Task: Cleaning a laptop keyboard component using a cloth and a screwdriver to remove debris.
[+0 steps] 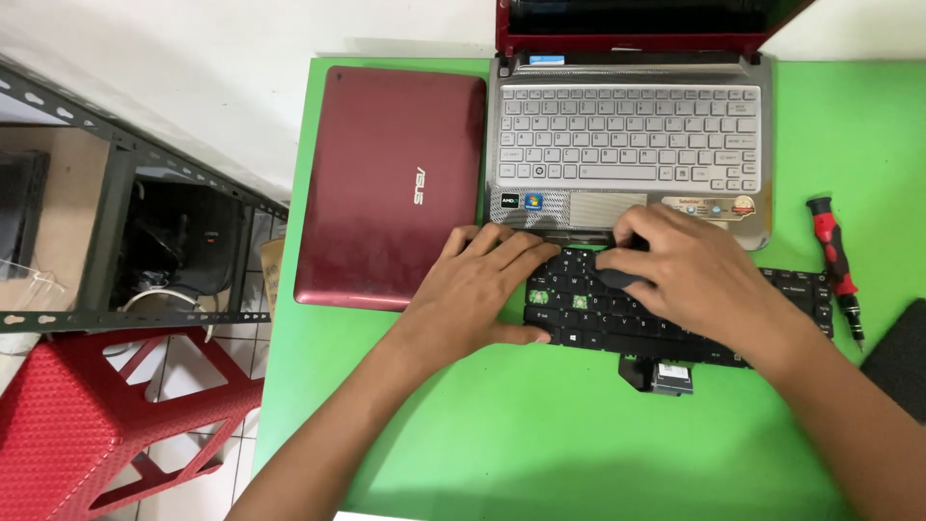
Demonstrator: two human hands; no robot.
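The loose black keyboard [675,314] lies flat just in front of the open silver laptop [632,145], a short ribbon cable at its near edge. The left hand [482,285] presses its left end, fingers spread flat. The right hand [690,265] pinches a small dark piece over the keys.

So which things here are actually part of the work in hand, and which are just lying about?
In use:
- loose black keyboard, under both hands
- left hand, flat on its left end
- right hand, pressing near its top edge

Lying about:
- open red laptop, just behind the keyboard
- closed red laptop
- red-handled screwdriver
- black pad at the right edge
- red stool
- metal shelf
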